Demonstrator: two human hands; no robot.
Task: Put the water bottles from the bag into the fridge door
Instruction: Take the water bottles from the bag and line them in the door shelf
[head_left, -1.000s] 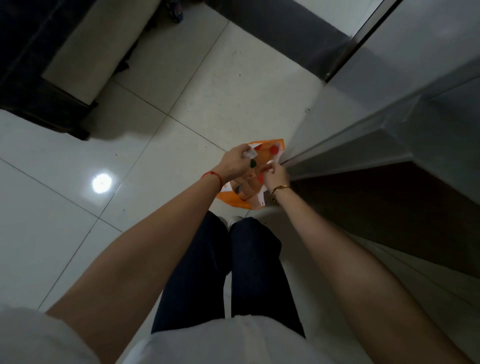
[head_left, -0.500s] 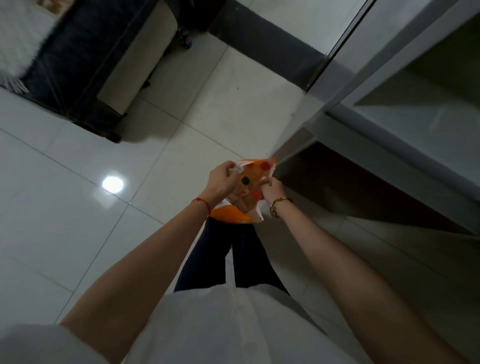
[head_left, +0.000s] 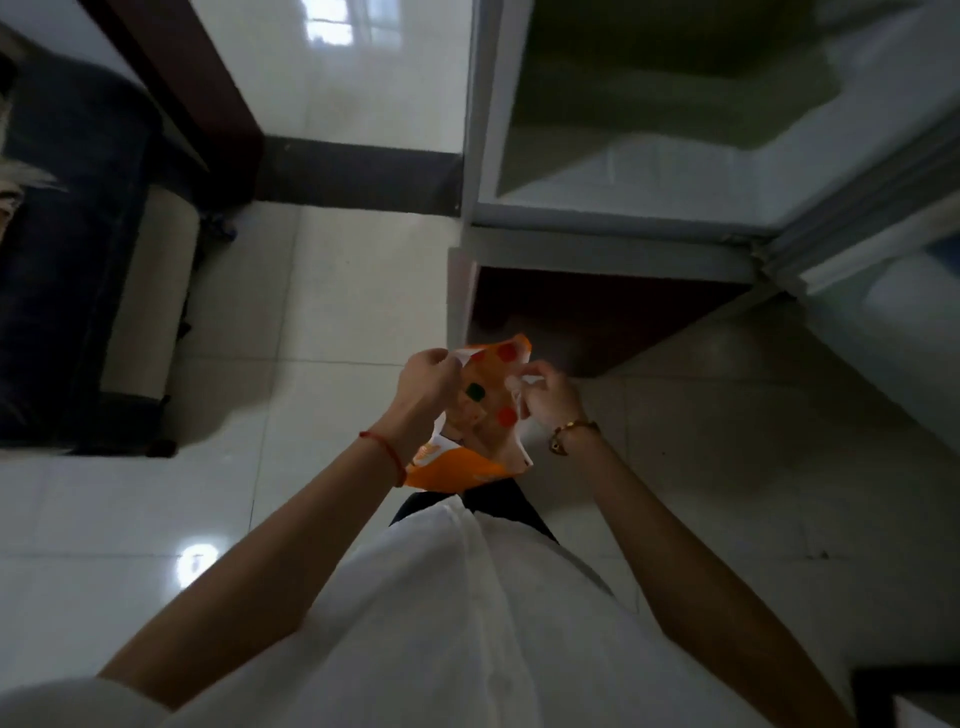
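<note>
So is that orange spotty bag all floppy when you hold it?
Probably floppy: the bag crumples and folds between the left hand and right hand pulling its top open. It sags below them, so something inside may weigh it down. It looks like thin plastic, maybe a bit slippery.

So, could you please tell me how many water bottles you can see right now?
0. No water bottle shows. The left hand and right hand hold the orange bag open; any bottles may be hidden inside it. The open fridge shows none.
</note>
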